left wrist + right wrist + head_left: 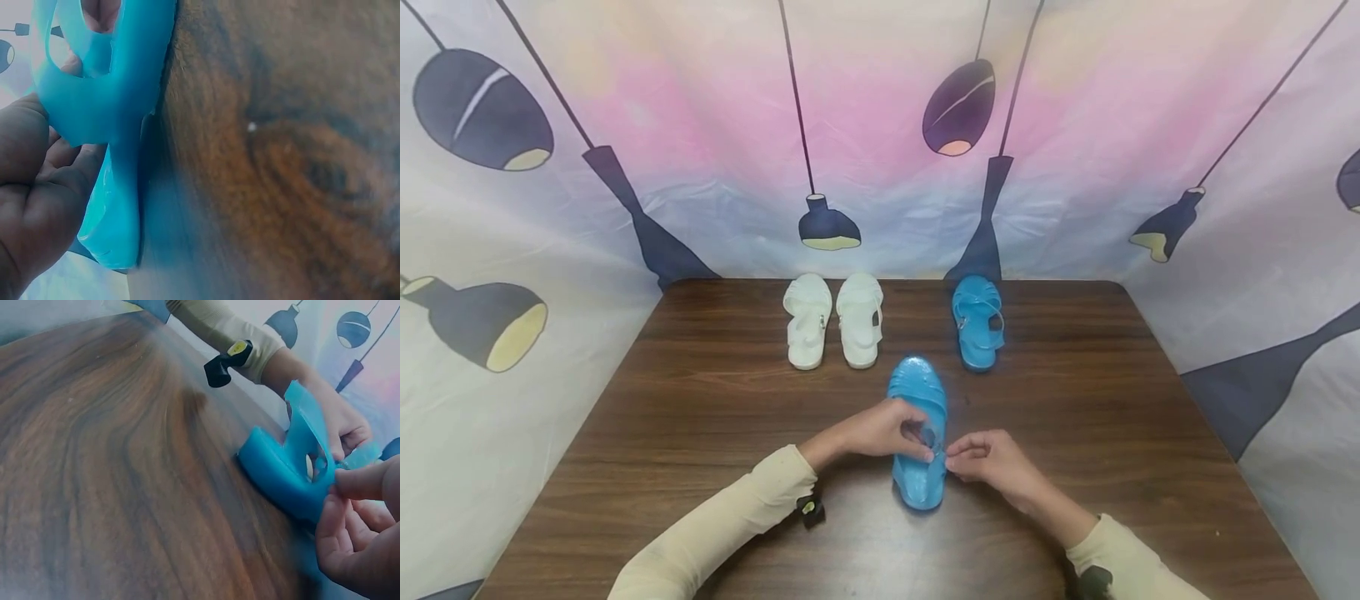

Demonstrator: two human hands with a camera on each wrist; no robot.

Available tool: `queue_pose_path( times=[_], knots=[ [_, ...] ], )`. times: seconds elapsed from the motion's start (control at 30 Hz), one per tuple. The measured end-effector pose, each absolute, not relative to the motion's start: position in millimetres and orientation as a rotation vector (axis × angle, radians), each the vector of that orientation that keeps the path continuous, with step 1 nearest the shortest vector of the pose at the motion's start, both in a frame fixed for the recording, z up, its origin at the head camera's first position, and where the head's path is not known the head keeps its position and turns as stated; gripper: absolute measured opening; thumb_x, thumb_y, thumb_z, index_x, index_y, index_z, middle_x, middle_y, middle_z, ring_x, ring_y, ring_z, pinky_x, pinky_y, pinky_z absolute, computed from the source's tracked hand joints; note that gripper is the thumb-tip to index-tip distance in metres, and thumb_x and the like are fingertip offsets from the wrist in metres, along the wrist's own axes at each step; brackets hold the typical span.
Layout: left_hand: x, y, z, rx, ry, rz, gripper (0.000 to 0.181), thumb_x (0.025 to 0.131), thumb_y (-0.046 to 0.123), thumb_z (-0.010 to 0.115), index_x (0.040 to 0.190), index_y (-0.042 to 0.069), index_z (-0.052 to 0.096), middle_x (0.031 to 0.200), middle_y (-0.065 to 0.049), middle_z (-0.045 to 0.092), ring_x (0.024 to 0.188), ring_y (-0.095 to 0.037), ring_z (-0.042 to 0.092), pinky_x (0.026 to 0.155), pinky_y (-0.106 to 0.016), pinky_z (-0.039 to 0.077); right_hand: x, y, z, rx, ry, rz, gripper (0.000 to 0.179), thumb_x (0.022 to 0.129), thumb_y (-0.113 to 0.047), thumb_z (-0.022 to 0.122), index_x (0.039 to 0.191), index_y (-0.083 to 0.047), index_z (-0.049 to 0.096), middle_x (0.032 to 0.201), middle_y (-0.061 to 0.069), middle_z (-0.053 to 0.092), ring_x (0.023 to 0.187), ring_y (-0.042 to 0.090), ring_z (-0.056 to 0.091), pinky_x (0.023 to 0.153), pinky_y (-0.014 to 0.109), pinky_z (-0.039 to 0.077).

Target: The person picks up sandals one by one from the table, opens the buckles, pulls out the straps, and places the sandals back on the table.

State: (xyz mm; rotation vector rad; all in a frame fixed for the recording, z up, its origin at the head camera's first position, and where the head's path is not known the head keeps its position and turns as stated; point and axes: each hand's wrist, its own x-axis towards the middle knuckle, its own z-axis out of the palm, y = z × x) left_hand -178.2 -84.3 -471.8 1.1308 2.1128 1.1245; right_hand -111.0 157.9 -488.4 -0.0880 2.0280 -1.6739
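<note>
A blue sandal [917,487] lies on the table in front of me, its toe pointing away. My left hand [883,429] reaches over it from the left and grips its ankle strap between thumb and fingers. In the left wrist view that hand [44,187] shows behind the strap [81,109]. From the other side, my right hand [996,462] has thumb and index finger together at the sandal's right edge. The right wrist view shows this hand [362,519] pinching the strap's side by the buckle, which the fingertips partly hide.
A second blue sandal [979,325] stands near the table's back edge, right of centre. Two white sandals [807,329] are side by side at the back, further left. Behind the brown wooden table [700,400] hangs a backdrop [880,100] printed with lamps.
</note>
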Motion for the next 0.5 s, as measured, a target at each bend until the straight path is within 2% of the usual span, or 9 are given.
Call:
queue_pose_path(
  times=[0.13, 0.2, 0.33, 0.5],
  knots=[
    [-179.5, -83.2, -471.6, 1.123, 2.112, 1.133, 0.016, 0.09, 0.018, 0.081, 0.102, 0.011, 0.074, 0.089, 0.01, 0.072, 0.079, -0.002, 0.069, 0.074, -0.023, 0.059, -113.1, 154.1, -486.9, -0.069, 2.028, -1.707, 0.035, 0.09, -0.02, 0.08, 0.111, 0.005, 0.072, 0.098, 0.012, 0.076, 0.091, 0.022, 0.073, 0.081, 0.036, 0.061],
    [-180.2, -83.0, -471.6, 1.113, 2.11, 1.135, 0.018, 0.089, 0.019, 0.081, 0.104, 0.011, 0.074, 0.09, 0.01, 0.073, 0.081, -0.003, 0.07, 0.074, -0.024, 0.059, -114.4, 152.3, -485.4, -0.076, 2.043, -1.696, 0.034, 0.089, -0.02, 0.081, 0.111, 0.005, 0.071, 0.096, 0.012, 0.076, 0.09, 0.023, 0.073, 0.08, 0.036, 0.061],
    [-180.8, -82.1, -472.1, 1.112, 2.09, 1.142, 0.013, 0.09, 0.019, 0.08, 0.094, 0.011, 0.071, 0.08, 0.006, 0.069, 0.072, -0.004, 0.066, 0.068, -0.024, 0.058, -116.7, 152.1, -482.2, -0.104, 2.103, -1.63, 0.034, 0.089, -0.022, 0.081, 0.109, 0.003, 0.071, 0.092, 0.01, 0.076, 0.086, 0.024, 0.072, 0.077, 0.037, 0.061],
    [-181.1, -80.9, -473.0, 1.124, 2.069, 1.154, 0.015, 0.092, 0.018, 0.079, 0.086, 0.013, 0.067, 0.073, 0.001, 0.065, 0.064, -0.004, 0.061, 0.061, -0.022, 0.054, -118.2, 154.2, -476.2, -0.11, 2.132, -1.57, 0.035, 0.089, -0.026, 0.082, 0.11, 0.001, 0.071, 0.093, 0.009, 0.076, 0.088, 0.025, 0.072, 0.079, 0.038, 0.061]
  ],
)
